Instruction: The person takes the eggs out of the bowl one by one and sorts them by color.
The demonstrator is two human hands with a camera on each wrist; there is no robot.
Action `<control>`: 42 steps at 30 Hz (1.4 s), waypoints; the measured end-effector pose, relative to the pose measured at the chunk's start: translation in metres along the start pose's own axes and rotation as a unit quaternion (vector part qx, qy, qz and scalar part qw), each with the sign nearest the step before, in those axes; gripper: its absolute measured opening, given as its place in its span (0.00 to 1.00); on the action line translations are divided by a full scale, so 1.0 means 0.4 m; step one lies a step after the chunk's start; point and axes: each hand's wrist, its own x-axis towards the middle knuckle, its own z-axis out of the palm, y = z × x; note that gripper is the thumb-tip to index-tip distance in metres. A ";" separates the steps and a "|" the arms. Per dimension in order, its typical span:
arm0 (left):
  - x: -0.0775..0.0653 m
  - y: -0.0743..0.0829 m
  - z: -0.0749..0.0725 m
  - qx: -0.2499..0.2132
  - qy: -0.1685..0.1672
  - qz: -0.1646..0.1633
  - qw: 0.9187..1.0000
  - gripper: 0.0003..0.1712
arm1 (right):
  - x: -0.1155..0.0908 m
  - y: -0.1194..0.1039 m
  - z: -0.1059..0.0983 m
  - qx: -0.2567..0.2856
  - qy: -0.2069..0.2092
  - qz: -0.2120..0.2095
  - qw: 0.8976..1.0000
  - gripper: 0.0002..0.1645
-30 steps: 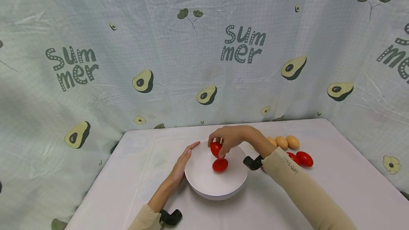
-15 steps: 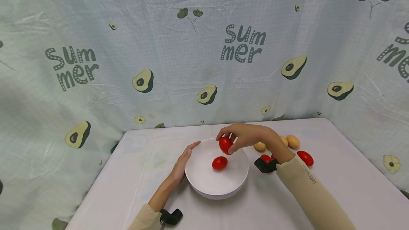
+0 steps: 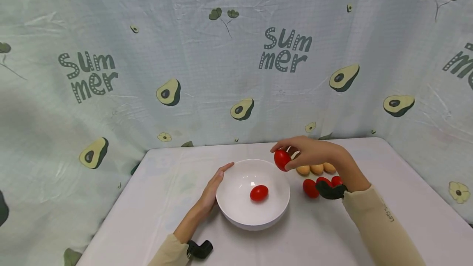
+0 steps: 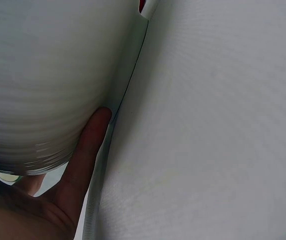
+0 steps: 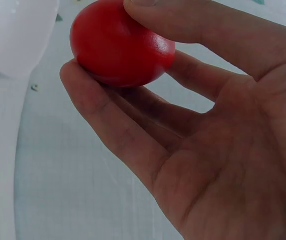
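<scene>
My right hand [image 3: 312, 151] pinches a glossy red egg [image 3: 282, 160] between thumb and fingers, raised just past the right-hand rim of a white bowl [image 3: 233, 208]. The right wrist view shows the same egg [image 5: 118, 45] held at the fingertips, with the palm away from it. Inside the bowl lies another red egg [image 3: 259, 193]. My left hand [image 3: 210, 192] rests along the bowl's left side, its fingers straight. In the left wrist view a digit [image 4: 90, 145] lies against the bowl's outer wall [image 4: 43, 90].
Several red eggs [image 3: 310, 188] lie on the white table [image 3: 177, 184] right of the bowl, partly behind the right wrist's black camera mount [image 3: 330, 191]. Behind them sits a row of tan eggs [image 3: 316, 169]. A printed curtain [image 3: 207, 73] hangs behind the table.
My right hand has lifted a red egg up from inside the bowl and carried it right, past the rim. My left hand stays at the bowl's side. The head view has shifted slightly.
</scene>
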 end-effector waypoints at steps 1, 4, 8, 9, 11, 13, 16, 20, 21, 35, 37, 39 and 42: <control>0.000 0.001 0.001 -0.001 0.000 0.000 1.000 0.27 | -0.009 0.006 -0.005 -0.001 0.006 0.005 1.000 0.31; -0.001 0.002 0.002 -0.001 0.003 0.000 1.000 0.26 | -0.036 0.032 -0.019 0.002 0.023 0.010 1.000 0.35; -0.001 0.002 0.002 0.000 0.004 0.001 1.000 0.27 | -0.068 0.076 -0.033 0.010 0.044 -0.003 0.999 0.39; 0.000 0.002 0.002 0.000 0.003 0.001 1.000 0.27 | -0.077 0.087 -0.036 0.019 0.047 -0.003 0.999 0.39; 0.001 0.001 0.002 0.003 0.001 0.003 1.000 0.28 | -0.094 0.110 -0.038 0.034 0.055 0.007 0.998 0.40; 0.002 -0.001 0.001 0.007 -0.001 0.004 1.000 0.28 | -0.112 0.134 -0.040 0.047 0.064 0.017 0.997 0.39; 0.004 -0.001 0.002 0.009 -0.003 0.004 1.000 0.28 | -0.139 0.168 -0.041 0.057 0.079 0.029 0.995 0.36; 0.003 0.001 0.004 0.006 0.002 0.002 1.000 0.27 | -0.174 0.212 -0.041 0.053 0.098 0.028 0.993 0.32; 0.003 0.001 0.004 0.007 0.003 0.002 1.000 0.27 | -0.183 0.223 -0.041 0.047 0.104 0.027 0.993 0.31; 0.005 0.001 0.004 0.008 -0.001 0.008 1.000 0.27 | -0.275 0.398 -0.042 0.018 0.174 0.035 0.984 0.31; 0.005 0.002 0.004 0.010 0.000 0.007 1.000 0.27 | -0.287 0.421 -0.043 0.027 0.174 0.051 0.983 0.31; 0.004 0.001 0.003 0.011 0.000 0.007 1.000 0.27 | -0.297 0.442 -0.043 0.028 0.175 0.065 0.982 0.32; 0.004 0.001 0.002 0.010 0.000 0.008 1.000 0.27 | -0.308 0.470 -0.041 0.030 0.174 0.085 0.981 0.33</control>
